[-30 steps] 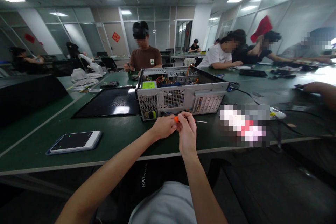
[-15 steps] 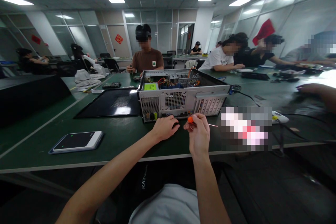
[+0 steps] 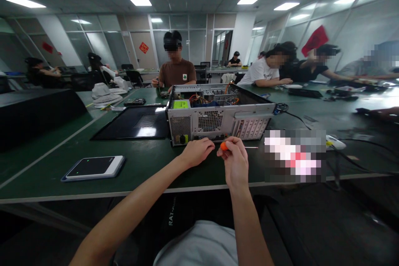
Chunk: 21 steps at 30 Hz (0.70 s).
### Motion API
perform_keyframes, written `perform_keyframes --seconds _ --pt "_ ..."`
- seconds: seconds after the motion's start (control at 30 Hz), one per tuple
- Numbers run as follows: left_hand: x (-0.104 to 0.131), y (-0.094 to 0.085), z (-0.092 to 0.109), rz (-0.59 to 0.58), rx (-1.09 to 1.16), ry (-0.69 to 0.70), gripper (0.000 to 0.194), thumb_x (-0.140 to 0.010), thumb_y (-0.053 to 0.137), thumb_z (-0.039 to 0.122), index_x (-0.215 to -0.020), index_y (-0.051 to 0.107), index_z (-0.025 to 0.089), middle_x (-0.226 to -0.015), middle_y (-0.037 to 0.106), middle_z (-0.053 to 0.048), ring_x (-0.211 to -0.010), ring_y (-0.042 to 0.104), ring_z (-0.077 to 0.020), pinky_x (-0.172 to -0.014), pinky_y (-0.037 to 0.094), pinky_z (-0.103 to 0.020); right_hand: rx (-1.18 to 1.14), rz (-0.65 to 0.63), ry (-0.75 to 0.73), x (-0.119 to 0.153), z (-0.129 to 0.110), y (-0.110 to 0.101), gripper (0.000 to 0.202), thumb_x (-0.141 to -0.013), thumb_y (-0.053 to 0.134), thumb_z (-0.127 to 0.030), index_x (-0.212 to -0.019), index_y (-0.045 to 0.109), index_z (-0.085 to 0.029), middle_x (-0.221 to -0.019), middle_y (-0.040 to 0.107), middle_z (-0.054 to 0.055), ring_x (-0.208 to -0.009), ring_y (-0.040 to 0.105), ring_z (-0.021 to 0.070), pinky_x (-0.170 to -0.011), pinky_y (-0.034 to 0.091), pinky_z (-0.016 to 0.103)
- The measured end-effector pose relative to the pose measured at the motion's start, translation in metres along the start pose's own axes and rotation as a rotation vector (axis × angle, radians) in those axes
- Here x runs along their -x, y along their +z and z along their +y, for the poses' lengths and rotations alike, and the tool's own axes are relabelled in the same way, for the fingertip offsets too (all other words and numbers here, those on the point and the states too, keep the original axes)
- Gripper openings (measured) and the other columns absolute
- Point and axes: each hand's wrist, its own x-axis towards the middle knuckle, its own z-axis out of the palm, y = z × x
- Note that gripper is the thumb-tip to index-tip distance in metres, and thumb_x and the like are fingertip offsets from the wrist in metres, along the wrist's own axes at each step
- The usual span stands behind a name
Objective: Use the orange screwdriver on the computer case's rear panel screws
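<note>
A desktop computer case (image 3: 218, 117) lies on its side with its rear panel towards me and its open top showing wires inside. In front of that panel, my right hand (image 3: 235, 160) is closed round the orange handle of a screwdriver (image 3: 224, 146), whose thin shaft points right. My left hand (image 3: 197, 152) is close beside it, near the panel's lower edge, with the fingers bent and pressed together. Whatever those fingertips may hold is hidden. A black side panel (image 3: 134, 122) lies flat to the left of the case.
A white device with a dark screen (image 3: 95, 168) lies near the front edge of the green table (image 3: 149, 162). A blurred-out object (image 3: 293, 156) and a white power strip (image 3: 336, 142) with cables are at right. Across the table sits a person in brown (image 3: 177, 70); others work nearby.
The screwdriver's shaft has swung from slanting downward to nearly level. My left fingers have drawn closer together. The whole view has shifted slightly.
</note>
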Motion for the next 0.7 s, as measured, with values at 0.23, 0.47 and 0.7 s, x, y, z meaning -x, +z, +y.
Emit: perform_keyframes --seconds 0.23,0.47,0.7 --pt "-0.003 0.007 -0.012 0.221 0.444 0.038 0.017 -0.098 0.056 0.021 -0.102 0.073 0.019 -0.101 0.076 -0.005 -0.091 0.069 -0.0182 -0.084 0.052 -0.029 0.06 -0.122 0.02 0.006 0.003 0.005 0.006 -0.065 0.063 -0.021 -0.07 0.063 -0.018 -0.072 0.06 -0.004 -0.052 0.055 0.0068 -0.052 0.044 0.022" --pt "-0.007 -0.003 -0.02 0.192 1.093 -0.103 0.032 -0.088 0.07 0.044 -0.102 0.071 0.015 -0.077 0.069 -0.001 -0.047 0.05 -0.0067 -0.041 0.04 -0.018 0.168 -0.091 -0.067 0.013 -0.003 0.01 0.047 -0.082 0.063 -0.029 -0.127 0.048 -0.03 -0.078 0.061 -0.008 -0.035 0.038 0.0023 -0.034 0.025 0.017" --pt "-0.004 -0.032 -0.027 0.296 1.467 -0.197 0.051 -0.07 0.087 0.054 -0.098 0.07 0.014 -0.091 0.072 -0.005 -0.055 0.059 -0.0077 -0.039 0.045 -0.017 0.187 -0.123 -0.101 0.021 -0.011 0.015 0.025 -0.088 0.065 -0.04 -0.101 0.049 -0.025 -0.065 0.058 -0.009 -0.034 0.035 0.0021 -0.034 0.023 0.014"
